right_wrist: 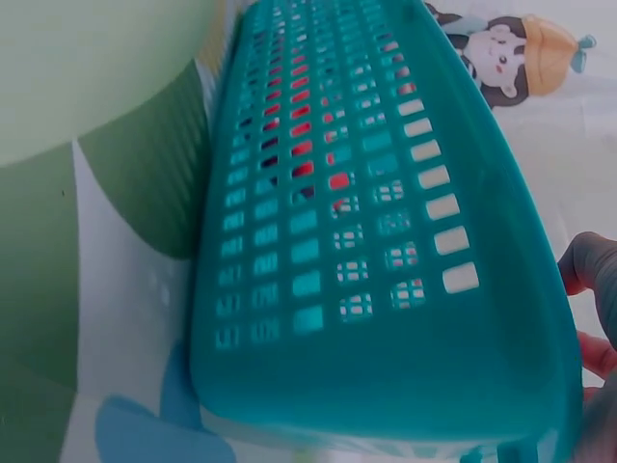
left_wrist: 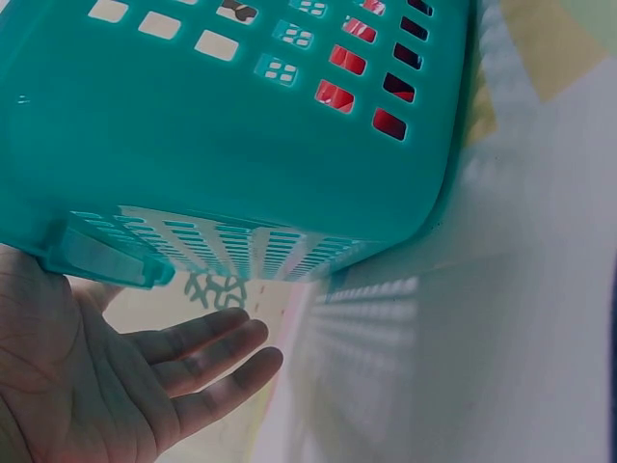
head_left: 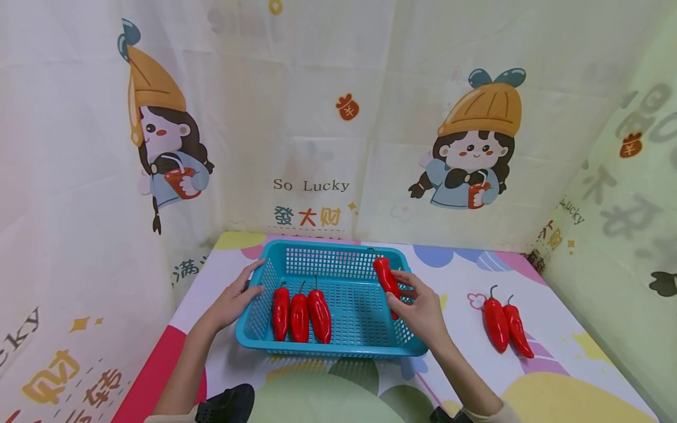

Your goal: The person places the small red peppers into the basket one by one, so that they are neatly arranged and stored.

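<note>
A turquoise plastic basket (head_left: 338,351) sits in front of me, with three red chili peppers (head_left: 299,317) lying side by side in its left half. My left hand (head_left: 233,299) holds the basket's left rim, its thumb over the edge. In the left wrist view, the other fingers of that left hand (left_wrist: 145,386) stretch out beneath the rim. My right hand (head_left: 421,305) pinches another red chili pepper (head_left: 385,276), tilted, over the basket's right end. The right wrist view shows only part of the right hand (right_wrist: 598,309), beyond the basket wall (right_wrist: 405,367).
Two more red chili peppers (head_left: 495,325) lie together on the patterned tabletop (head_left: 449,376), right of the basket. A printed cloth (head_left: 317,147) hangs behind the table, and another cloth wall (head_left: 608,252) stands along the right side.
</note>
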A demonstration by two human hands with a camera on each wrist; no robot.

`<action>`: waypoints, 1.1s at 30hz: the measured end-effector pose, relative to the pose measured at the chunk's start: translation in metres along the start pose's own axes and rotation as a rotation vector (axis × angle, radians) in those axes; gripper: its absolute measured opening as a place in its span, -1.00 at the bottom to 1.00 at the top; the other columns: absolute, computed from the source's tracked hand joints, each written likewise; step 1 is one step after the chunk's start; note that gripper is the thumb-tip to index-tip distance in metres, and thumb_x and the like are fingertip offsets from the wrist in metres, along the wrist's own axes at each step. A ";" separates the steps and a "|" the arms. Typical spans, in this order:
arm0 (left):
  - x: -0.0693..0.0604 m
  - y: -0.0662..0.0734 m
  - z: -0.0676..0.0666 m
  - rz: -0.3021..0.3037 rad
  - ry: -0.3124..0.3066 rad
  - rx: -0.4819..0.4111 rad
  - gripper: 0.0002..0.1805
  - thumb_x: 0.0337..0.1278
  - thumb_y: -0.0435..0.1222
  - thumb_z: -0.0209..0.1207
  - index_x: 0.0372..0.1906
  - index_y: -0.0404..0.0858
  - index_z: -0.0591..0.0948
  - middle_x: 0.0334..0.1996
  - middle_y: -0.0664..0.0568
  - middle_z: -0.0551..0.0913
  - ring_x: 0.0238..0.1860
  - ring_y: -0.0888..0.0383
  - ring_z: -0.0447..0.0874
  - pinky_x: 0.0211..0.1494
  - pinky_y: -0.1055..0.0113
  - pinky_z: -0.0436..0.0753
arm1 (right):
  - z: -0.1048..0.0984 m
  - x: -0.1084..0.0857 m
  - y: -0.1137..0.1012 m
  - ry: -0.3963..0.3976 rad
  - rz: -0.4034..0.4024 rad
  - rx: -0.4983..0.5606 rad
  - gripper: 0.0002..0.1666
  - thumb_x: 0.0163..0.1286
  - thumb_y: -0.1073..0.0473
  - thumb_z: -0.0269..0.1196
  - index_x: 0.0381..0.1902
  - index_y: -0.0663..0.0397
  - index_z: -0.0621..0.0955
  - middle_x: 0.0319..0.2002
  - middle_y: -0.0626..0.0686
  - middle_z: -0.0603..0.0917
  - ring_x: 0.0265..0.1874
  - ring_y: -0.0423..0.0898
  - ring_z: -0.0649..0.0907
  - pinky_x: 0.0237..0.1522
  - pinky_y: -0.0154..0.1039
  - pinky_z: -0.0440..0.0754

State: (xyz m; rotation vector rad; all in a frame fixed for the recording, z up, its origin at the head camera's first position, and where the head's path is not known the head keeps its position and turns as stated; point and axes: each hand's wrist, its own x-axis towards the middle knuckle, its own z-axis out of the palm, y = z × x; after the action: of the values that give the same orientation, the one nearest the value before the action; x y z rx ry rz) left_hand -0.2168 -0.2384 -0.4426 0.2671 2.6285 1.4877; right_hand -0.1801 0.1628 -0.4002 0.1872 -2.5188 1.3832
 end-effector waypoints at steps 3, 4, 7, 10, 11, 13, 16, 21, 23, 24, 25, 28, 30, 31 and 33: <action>0.000 0.000 0.001 0.002 0.000 -0.002 -0.24 0.50 -0.13 0.04 0.65 0.05 0.01 0.55 -0.36 0.14 0.43 -0.45 0.25 0.16 -0.20 0.66 | 0.005 0.000 0.000 -0.014 0.006 0.010 -0.19 0.13 0.27 0.53 0.36 0.05 0.52 0.21 0.19 0.64 0.02 0.19 0.72 -0.26 -0.01 0.81; 0.000 0.000 0.001 0.003 0.000 -0.002 -0.24 0.50 -0.13 0.04 0.65 0.05 0.01 0.55 -0.36 0.15 0.42 -0.44 0.26 0.15 -0.20 0.66 | 0.007 0.000 -0.001 -0.018 0.011 0.013 -0.19 0.13 0.27 0.53 0.35 0.05 0.52 0.21 0.19 0.64 0.01 0.19 0.72 -0.27 -0.02 0.81; 0.000 0.000 0.001 0.004 0.001 -0.002 -0.24 0.50 -0.13 0.04 0.65 0.05 0.01 0.54 -0.36 0.15 0.42 -0.44 0.27 0.14 -0.19 0.67 | 0.011 -0.001 -0.002 -0.028 0.015 0.023 -0.20 0.13 0.27 0.53 0.35 0.05 0.52 0.19 0.19 0.65 -0.01 0.18 0.73 -0.28 -0.04 0.81; 0.000 0.000 0.001 0.005 -0.001 -0.003 -0.24 0.50 -0.13 0.04 0.65 0.05 0.01 0.54 -0.36 0.16 0.41 -0.44 0.29 0.14 -0.19 0.67 | 0.015 -0.002 -0.004 -0.034 0.021 0.028 -0.19 0.12 0.27 0.54 0.34 0.05 0.52 0.20 0.20 0.64 -0.01 0.17 0.72 -0.28 -0.05 0.81; 0.000 0.000 0.001 0.006 0.000 -0.003 -0.24 0.50 -0.13 0.04 0.65 0.05 0.01 0.54 -0.36 0.16 0.41 -0.44 0.29 0.14 -0.19 0.67 | 0.015 -0.002 -0.005 -0.036 0.019 0.029 -0.19 0.11 0.26 0.54 0.34 0.05 0.52 0.20 0.20 0.64 -0.02 0.17 0.72 -0.28 -0.05 0.81; 0.000 0.000 0.001 0.011 0.001 -0.004 -0.25 0.50 -0.12 0.03 0.65 0.05 0.01 0.53 -0.37 0.17 0.40 -0.43 0.31 0.14 -0.18 0.67 | 0.017 -0.002 -0.005 -0.039 0.016 0.030 -0.20 0.12 0.26 0.54 0.34 0.06 0.52 0.19 0.20 0.64 -0.01 0.17 0.72 -0.28 -0.05 0.81; 0.001 -0.001 0.000 0.017 0.003 -0.009 -0.25 0.50 -0.13 0.03 0.65 0.04 0.02 0.53 -0.37 0.18 0.40 -0.43 0.32 0.13 -0.17 0.68 | 0.020 -0.002 -0.007 -0.051 0.013 0.044 -0.23 0.14 0.25 0.53 0.34 0.04 0.54 0.18 0.20 0.65 -0.03 0.17 0.72 -0.29 -0.06 0.81; 0.001 -0.001 0.000 0.018 0.002 -0.011 -0.24 0.49 -0.15 0.04 0.65 0.04 0.01 0.54 -0.36 0.16 0.41 -0.44 0.30 0.12 -0.17 0.69 | 0.024 -0.003 -0.010 -0.073 0.015 0.057 -0.26 0.17 0.26 0.51 0.33 0.03 0.55 0.18 0.21 0.65 -0.07 0.15 0.73 -0.32 -0.09 0.80; 0.001 -0.001 0.000 0.014 0.001 -0.009 -0.24 0.50 -0.14 0.04 0.65 0.04 0.01 0.54 -0.36 0.16 0.41 -0.43 0.30 0.13 -0.17 0.69 | 0.026 -0.004 -0.011 -0.076 0.012 0.048 -0.27 0.18 0.25 0.51 0.32 0.03 0.55 0.17 0.21 0.65 -0.08 0.14 0.73 -0.33 -0.10 0.80; 0.001 -0.001 0.000 0.012 0.000 -0.009 -0.24 0.50 -0.13 0.04 0.65 0.04 0.01 0.54 -0.36 0.16 0.41 -0.43 0.30 0.13 -0.17 0.68 | 0.027 -0.004 -0.011 -0.078 0.012 0.044 -0.27 0.18 0.25 0.51 0.32 0.03 0.56 0.17 0.21 0.65 -0.08 0.13 0.73 -0.34 -0.11 0.80; 0.001 -0.001 0.000 0.010 0.000 -0.010 -0.24 0.50 -0.13 0.04 0.65 0.04 0.01 0.54 -0.36 0.16 0.41 -0.43 0.30 0.13 -0.17 0.68 | 0.028 -0.004 -0.012 -0.081 0.012 0.039 -0.27 0.18 0.24 0.51 0.32 0.03 0.56 0.17 0.21 0.65 -0.08 0.13 0.73 -0.34 -0.11 0.80; 0.000 0.000 0.000 0.010 0.000 -0.011 -0.23 0.49 -0.12 0.05 0.65 0.03 0.00 0.54 -0.36 0.16 0.41 -0.43 0.29 0.14 -0.18 0.68 | 0.032 -0.005 -0.013 -0.092 0.020 0.029 -0.28 0.19 0.23 0.51 0.32 0.02 0.56 0.17 0.20 0.65 -0.07 0.12 0.73 -0.35 -0.13 0.80; 0.000 0.000 0.000 0.013 0.000 -0.009 -0.22 0.49 -0.12 0.06 0.65 0.03 0.00 0.55 -0.36 0.15 0.42 -0.44 0.27 0.15 -0.20 0.67 | 0.033 -0.005 -0.013 -0.102 0.022 0.023 -0.29 0.20 0.23 0.50 0.32 0.01 0.56 0.17 0.20 0.65 -0.07 0.12 0.73 -0.36 -0.14 0.79; 0.000 0.000 0.000 0.014 -0.001 -0.009 -0.22 0.49 -0.12 0.06 0.65 0.03 0.00 0.55 -0.36 0.15 0.43 -0.45 0.26 0.15 -0.20 0.66 | 0.034 -0.005 -0.013 -0.109 0.022 0.023 -0.29 0.20 0.23 0.50 0.32 0.01 0.56 0.18 0.20 0.65 -0.07 0.12 0.73 -0.36 -0.14 0.79; 0.000 -0.001 0.000 0.016 -0.002 -0.008 -0.22 0.49 -0.12 0.05 0.65 0.04 0.00 0.55 -0.36 0.14 0.44 -0.45 0.25 0.16 -0.22 0.65 | 0.035 -0.004 -0.014 -0.120 0.017 0.024 -0.30 0.21 0.23 0.49 0.32 0.01 0.56 0.18 0.20 0.65 -0.07 0.13 0.72 -0.36 -0.14 0.79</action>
State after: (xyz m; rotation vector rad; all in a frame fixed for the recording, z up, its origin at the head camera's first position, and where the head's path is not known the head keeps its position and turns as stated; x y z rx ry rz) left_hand -0.2171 -0.2386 -0.4433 0.2895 2.6249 1.5014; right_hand -0.1785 0.1258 -0.4083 0.2617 -2.6073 1.4501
